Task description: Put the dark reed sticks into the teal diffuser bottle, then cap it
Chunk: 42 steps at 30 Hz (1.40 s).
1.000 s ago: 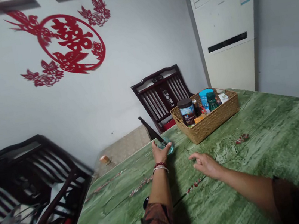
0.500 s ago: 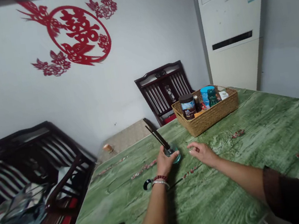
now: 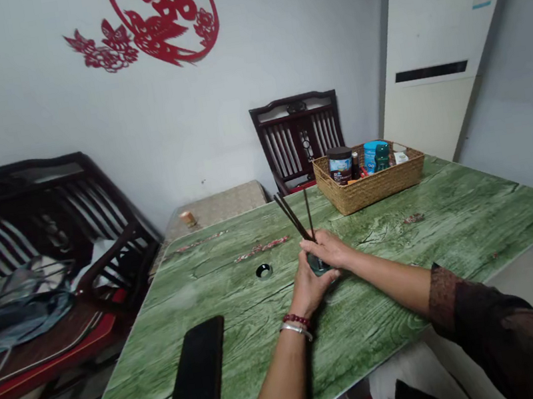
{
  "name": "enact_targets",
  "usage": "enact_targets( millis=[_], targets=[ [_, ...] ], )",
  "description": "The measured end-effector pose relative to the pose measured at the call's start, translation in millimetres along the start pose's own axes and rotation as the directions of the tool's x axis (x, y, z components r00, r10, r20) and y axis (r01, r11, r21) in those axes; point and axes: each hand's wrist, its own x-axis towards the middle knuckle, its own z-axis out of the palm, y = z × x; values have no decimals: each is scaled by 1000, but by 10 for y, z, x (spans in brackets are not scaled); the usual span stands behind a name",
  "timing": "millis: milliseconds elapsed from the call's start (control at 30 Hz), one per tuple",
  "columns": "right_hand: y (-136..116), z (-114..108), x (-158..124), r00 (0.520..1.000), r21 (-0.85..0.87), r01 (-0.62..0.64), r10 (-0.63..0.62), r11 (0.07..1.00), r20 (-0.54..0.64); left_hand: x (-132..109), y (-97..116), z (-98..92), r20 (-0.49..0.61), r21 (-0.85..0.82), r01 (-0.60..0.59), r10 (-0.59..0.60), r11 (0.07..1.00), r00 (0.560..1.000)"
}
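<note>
A small glass bottle [image 3: 318, 264] stands on the green marbled table [image 3: 244, 311], with several thin dark sticks [image 3: 291, 217] rising from its neck and fanned apart. My left hand [image 3: 308, 282] is wrapped round the bottle from the left and front. At the bottle's top, my right hand [image 3: 331, 248] reaches in from the right, its fingers closed by the base of the sticks; what they pinch is hidden. To the left of the bottle lies a small black ring-shaped cap [image 3: 264, 271].
A black phone [image 3: 195, 385] lies at the front left of the table. Toward the back right sits a wicker basket [image 3: 371, 193] with jars and bottles. Dark wooden chairs [image 3: 304, 136] stand beyond the table, near a side table [image 3: 222, 206] with a small round object [image 3: 188, 218].
My right hand has moved left to the bottle's top, and the sticks are now spread apart. The camera's view has shifted, showing more of the phone and the table's front edge.
</note>
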Motion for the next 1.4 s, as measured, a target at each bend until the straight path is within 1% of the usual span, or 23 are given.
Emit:
enact_targets(
  millis=[67, 133, 233, 300, 367, 433, 467, 533, 567, 600, 633, 667, 700, 733, 767, 833, 900, 1000, 1100, 1233, 1267, 1333, 1400],
  targets=[
    [9, 18, -1, 999, 30, 16, -15, 999, -45, -7, 0, -47, 47, -24, -52, 53, 998, 997],
    [-20, 8, 16, 995, 110, 19, -8, 994, -97, 1, -14, -109, 87, -62, -98, 103, 993, 991],
    [-180, -79, 96, 981, 274, 73, -19, 959, -193, 22, -58, -189, 132, -93, -61, 73, 994, 989],
    [-352, -202, 164, 962, 370, 138, -36, 919, -270, 38, -86, -229, 143, -101, -18, 32, 995, 989],
    [-515, -378, 203, 938, 422, 209, -58, 882, -342, 54, -96, -277, 136, -124, 1, 16, 992, 991],
    [-585, -584, 184, 916, 409, 258, -87, 875, -393, 77, -84, -358, 96, -132, -19, 32, 991, 995],
    [-563, -686, 148, 910, 370, 263, -101, 891, -403, 91, -75, -415, 51, -108, -49, 55, 993, 997],
    [-390, -856, 33, 917, 198, 207, -119, 958, -381, 123, -64, -555, -85, 37, -130, 133, 991, 988],
    [-245, -918, -42, 925, 46, 152, -126, 987, -358, 139, -69, -631, -161, 161, -151, 177, 975, 971],
    [-73, -963, -124, 942, -142, 77, -119, 987, -315, 154, -83, -703, -219, 307, -142, 215, 941, 952],
    [116, -992, -209, 965, -324, -11, -75, 946, -252, 165, -106, -767, -264, 456, -100, 242, 884, 934],
    [309, -1008, -294, 983, -478, -99, 12, 873, -183, 173, -137, -819, -279, 584, -39, 245, 811, 928],
    [494, -1015, -375, 980, -602, -197, 130, 774, -153, 177, -172, -857, -285, 681, 31, 225, 732, 932],
    [663, -1017, -449, 956, -698, -288, 240, 655, -169, 178, -208, -880, -276, 755, 95, 183, 649, 944],
    [808, -1016, -513, 932, -749, -339, 309, 569, -187, 177, -241, -891, -258, 806, 141, 127, 575, 958],
    [1022, -1015, -605, 896, -780, -407, 374, 475, -240, 173, -292, -891, -216, 862, 178, 26, 474, 976],
    [1147, -1019, -651, 886, -781, -435, 368, 448, -282, 173, -320, -887, -173, 889, 162, -12, 429, 985],
    [1242, -1029, -669, 879, -786, -457, 349, 416, -326, 180, -336, -899, -155, 902, 136, 13, 410, 988],
    [1303, -1037, -673, 891, -804, -438, 310, 403, -331, 193, -335, -921, -150, 893, 118, 39, 434, 988],
    [1368, -1041, -693, 920, -837, -385, 238, 389, -312, 225, -310, -928, -172, 786, 105, 52, 609, 984],
    [1375, -1042, -700, 922, -840, -379, 234, 388, -309, 238, -302, -927, -197, 719, 112, 46, 686, 979],
    [1363, -1046, -713, 924, -841, -375, 235, 389, -303, 270, -289, -925, -260, 501, 120, 17, 857, 965],
    [1301, -1055, -716, 924, -838, -375, 234, 397, -303, 302, -280, -921, -309, 237, 92, -15, 967, 951]
  ],
)
